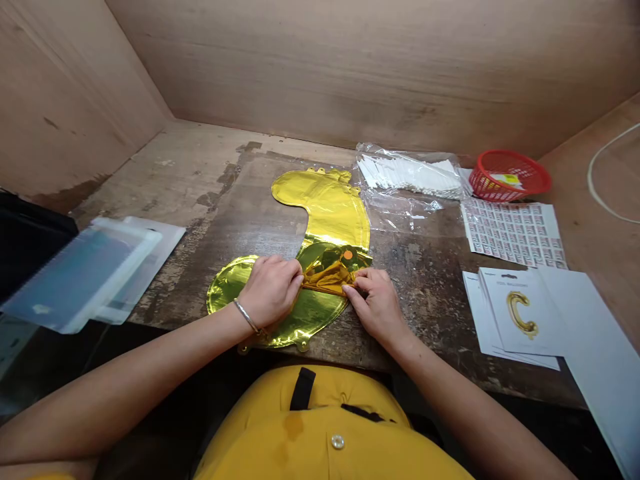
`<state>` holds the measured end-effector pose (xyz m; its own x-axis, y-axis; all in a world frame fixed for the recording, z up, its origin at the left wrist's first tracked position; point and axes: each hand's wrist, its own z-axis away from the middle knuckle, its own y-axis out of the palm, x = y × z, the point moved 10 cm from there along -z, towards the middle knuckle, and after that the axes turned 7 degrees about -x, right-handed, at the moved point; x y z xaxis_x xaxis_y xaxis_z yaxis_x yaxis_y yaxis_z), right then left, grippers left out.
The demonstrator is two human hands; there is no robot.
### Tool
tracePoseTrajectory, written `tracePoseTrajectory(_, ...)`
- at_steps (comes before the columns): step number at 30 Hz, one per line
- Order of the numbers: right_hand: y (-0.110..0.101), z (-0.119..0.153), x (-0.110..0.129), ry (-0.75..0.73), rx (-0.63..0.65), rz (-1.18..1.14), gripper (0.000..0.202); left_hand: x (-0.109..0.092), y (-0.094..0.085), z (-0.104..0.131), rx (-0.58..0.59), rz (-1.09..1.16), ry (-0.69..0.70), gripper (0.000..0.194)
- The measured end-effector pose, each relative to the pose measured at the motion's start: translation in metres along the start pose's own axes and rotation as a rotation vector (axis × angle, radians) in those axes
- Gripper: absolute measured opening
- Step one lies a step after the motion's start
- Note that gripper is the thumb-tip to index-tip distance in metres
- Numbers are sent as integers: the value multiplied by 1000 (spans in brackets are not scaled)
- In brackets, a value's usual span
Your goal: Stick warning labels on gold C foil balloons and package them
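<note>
A flat gold foil balloon [337, 207] with a curved outline lies on the worn dark table in front of me. Across its middle runs a crumpled fold of foil, with a small orange dot above it. My left hand [273, 287], with a silver bangle at the wrist, is closed on the left end of this fold. At the right end, my right hand [375, 300] pinches the foil between thumb and fingers. The balloon's lower lobe reaches the table's front edge, partly covered by my left hand and forearm.
Clear plastic sleeves [85, 273] lie at the left. Toward the back right are a bag of white sticks [413, 175], a red basket [510, 175] and a sticker sheet [514, 232]. Printed balloon cards [523, 310] and white sheets [595, 333] lie at the right. Wooden panels [370, 73] enclose the table.
</note>
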<state>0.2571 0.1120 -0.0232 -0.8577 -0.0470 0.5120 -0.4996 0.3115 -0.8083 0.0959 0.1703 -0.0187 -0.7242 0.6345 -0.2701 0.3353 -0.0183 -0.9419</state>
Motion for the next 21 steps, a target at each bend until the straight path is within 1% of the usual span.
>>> tracePoseTrajectory(3, 4, 0, -3, 51, 6, 120, 24, 2, 6, -7, 11, -18, -46, 16)
tracePoseTrajectory(6, 7, 3, -4, 71, 11, 181, 18, 0, 9, -11, 34, 7, -25, 15)
tracePoseTrajectory(11, 9, 5, -3, 69, 18, 202, 16, -11, 12, -14, 132, -5, 67, 32)
tracePoseTrajectory(13, 9, 4, -3, 76, 27, 212, 16, -14, 14, -15, 172, -51, 94, 35)
tracePoseTrajectory(14, 9, 4, -4, 82, 35, 219, 16, -16, 14, -17, 172, -79, 113, 35)
tracePoseTrajectory(16, 9, 3, -5, 90, 49, 235, 17, -21, 10, -20, 120, -118, 177, 33)
tracePoseTrajectory(18, 9, 2, -4, 88, 73, 245, 18, -32, 10, -20, 73, -112, 318, 30)
tracePoseTrajectory(20, 7, 1, -2, 78, 74, 270, 17, -41, 18, -17, 99, -70, 464, 34)
tracePoseTrajectory(21, 3, 0, 1, 67, 37, 296, 13, -43, 24, -15, 133, -48, 508, 36)
